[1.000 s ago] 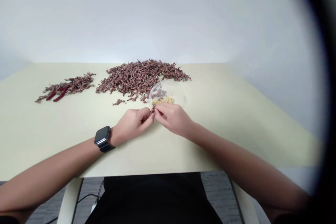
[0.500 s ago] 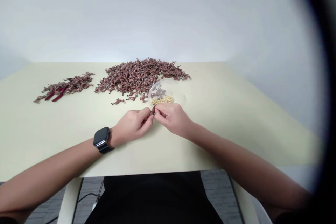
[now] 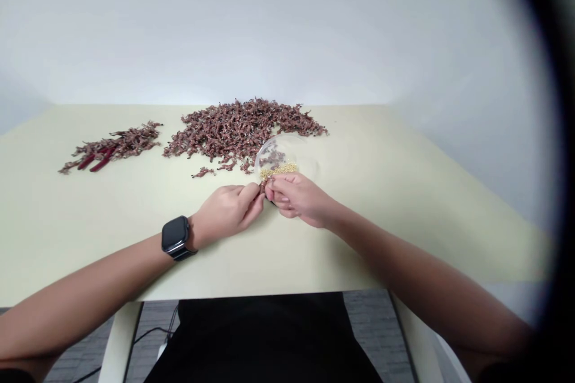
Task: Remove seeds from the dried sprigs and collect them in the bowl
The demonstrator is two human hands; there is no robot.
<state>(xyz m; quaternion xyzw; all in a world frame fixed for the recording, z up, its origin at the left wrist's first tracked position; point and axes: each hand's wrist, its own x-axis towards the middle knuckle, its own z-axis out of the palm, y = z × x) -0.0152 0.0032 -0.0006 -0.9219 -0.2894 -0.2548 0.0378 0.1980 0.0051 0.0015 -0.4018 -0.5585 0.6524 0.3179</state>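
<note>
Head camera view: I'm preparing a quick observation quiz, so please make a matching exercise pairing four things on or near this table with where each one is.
Things:
1. black smartwatch
2. yellow grains
3. large heap of reddish-brown dried sprigs
4. dark red handles

Places:
A. among the smaller sprig heap
B. on the left wrist
C. in the clear round dish
D. on the pale table, behind the dish

Pairs: 1-B; 2-C; 3-D; 4-A
</note>
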